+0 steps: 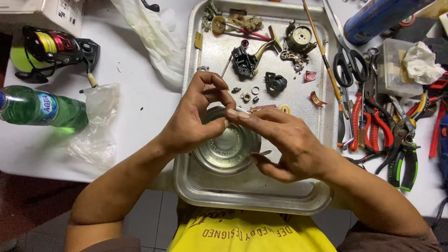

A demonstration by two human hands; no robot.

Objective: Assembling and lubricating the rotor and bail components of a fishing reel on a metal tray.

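Green bottle [42, 108] at 9 o'clock on the counter [140, 116]. Left hand [196, 116] and right hand [284, 140] meet over the glass bowl [228, 149] in the metal tray [252, 191], both grips pinched shut on a small metal part [242, 110]. Stripped reel parts [261, 65] at 12 o'clock look unassembled; pliers [382, 135] at 3 o'clock.

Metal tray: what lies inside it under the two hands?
In the metal tray, a round metal bowl sits beneath the left hand and right hand. Small reel parts lie beyond. Whatever small piece the fingertips pinch is mostly covered.
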